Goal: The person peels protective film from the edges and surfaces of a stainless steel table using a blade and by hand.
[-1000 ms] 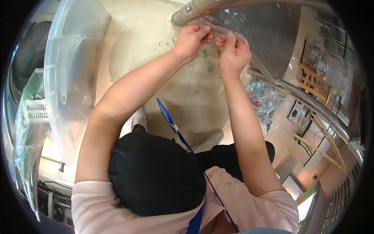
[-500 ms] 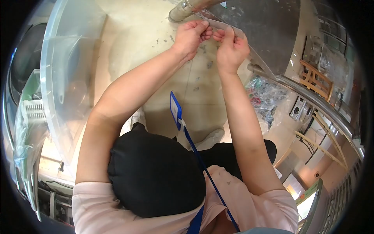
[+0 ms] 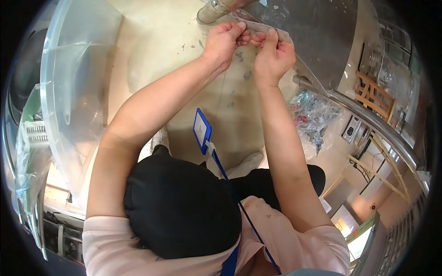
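My left hand (image 3: 224,45) is closed in a pinch at the near edge of a dark grey metal panel (image 3: 317,37), thumb against the curled fingers. What lies in that pinch is too small to make out. Close beside it, my right hand (image 3: 275,60) grips the panel's pale edge strip (image 3: 261,28), with its thumb on the strip and its fingers curled below. The fingertips of both hands nearly meet. A round metal leg (image 3: 211,13) stands just beyond my left hand.
A large translucent plastic bin (image 3: 76,69) stands at the left. Crumpled clear plastic bags (image 3: 313,117) lie on the floor at the right, below a metal rail (image 3: 368,110). Farther right are a wooden rack (image 3: 374,96) and a power socket (image 3: 352,129). A blue badge (image 3: 201,130) hangs from my neck.
Both hands keep almost the same pose at the panel's edge, with a slight shift of the right fingers. The badge has swung a little to the left, and the view has shifted slightly.
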### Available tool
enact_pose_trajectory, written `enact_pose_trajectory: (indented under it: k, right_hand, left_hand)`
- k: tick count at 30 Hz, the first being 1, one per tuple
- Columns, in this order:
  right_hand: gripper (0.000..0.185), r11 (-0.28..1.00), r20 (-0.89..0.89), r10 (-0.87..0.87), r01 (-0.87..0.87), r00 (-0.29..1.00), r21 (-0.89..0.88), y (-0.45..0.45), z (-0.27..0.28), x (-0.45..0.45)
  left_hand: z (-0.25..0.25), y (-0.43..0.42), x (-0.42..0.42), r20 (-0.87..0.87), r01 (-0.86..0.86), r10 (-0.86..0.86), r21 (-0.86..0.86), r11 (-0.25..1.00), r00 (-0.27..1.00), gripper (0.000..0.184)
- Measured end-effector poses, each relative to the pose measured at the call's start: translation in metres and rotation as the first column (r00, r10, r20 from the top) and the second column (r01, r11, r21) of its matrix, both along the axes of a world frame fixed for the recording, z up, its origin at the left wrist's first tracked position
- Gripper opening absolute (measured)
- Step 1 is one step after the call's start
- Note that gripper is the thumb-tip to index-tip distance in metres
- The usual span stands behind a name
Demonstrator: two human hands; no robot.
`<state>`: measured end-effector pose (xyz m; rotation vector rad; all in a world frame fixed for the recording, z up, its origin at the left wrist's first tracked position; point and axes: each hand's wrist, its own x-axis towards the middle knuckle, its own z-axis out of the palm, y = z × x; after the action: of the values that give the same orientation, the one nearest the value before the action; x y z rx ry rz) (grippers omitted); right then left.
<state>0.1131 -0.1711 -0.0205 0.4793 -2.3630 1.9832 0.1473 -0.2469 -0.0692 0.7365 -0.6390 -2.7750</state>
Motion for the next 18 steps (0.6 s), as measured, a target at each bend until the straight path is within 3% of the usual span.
enact_pose_trajectory:
  k: [4, 5, 8, 9, 12, 15, 18]
  right_hand:
    - [0.014, 0.998, -0.037, -0.030, 0.032, 0.999, 0.055, -0.002, 0.000, 0.000]
    - [0.015, 0.992, -0.117, -0.025, 0.039, 0.993, 0.117, 0.000, -0.004, -0.004]
    - [0.015, 0.968, -0.221, 0.071, -0.014, 0.973, 0.249, -0.005, 0.001, -0.005]
    - [0.014, 0.980, -0.156, 0.058, -0.027, 0.986, 0.196, -0.012, 0.009, 0.001]
    - [0.014, 0.950, -0.281, 0.159, -0.070, 0.946, 0.304, -0.005, -0.002, -0.008]
    - [0.014, 0.983, -0.135, 0.105, -0.082, 0.985, 0.164, 0.003, 0.001, 0.001]
    - [0.014, 0.977, -0.166, 0.056, -0.020, 0.985, 0.213, 0.009, 0.002, -0.002]
  left_hand:
    - [-0.001, 0.002, 0.001, -0.051, -0.028, 0.030, 0.035, 0.999, 0.998, 0.016]
    - [-0.004, 0.003, 0.001, -0.075, -0.040, 0.043, 0.047, 0.998, 0.996, 0.016]
    - [-0.009, -0.003, 0.000, -0.107, -0.058, 0.064, 0.053, 0.997, 0.992, 0.017]
    - [-0.010, -0.005, 0.000, -0.088, -0.072, 0.077, 0.060, 0.996, 0.993, 0.018]
    - [-0.014, -0.008, 0.003, -0.084, -0.065, 0.073, 0.095, 0.993, 0.994, 0.020]
    - [-0.008, -0.004, 0.005, -0.135, 0.001, 0.010, 0.083, 0.997, 0.991, 0.015]
    - [0.001, -0.002, 0.004, -0.064, 0.013, -0.005, 0.114, 0.993, 0.998, 0.014]
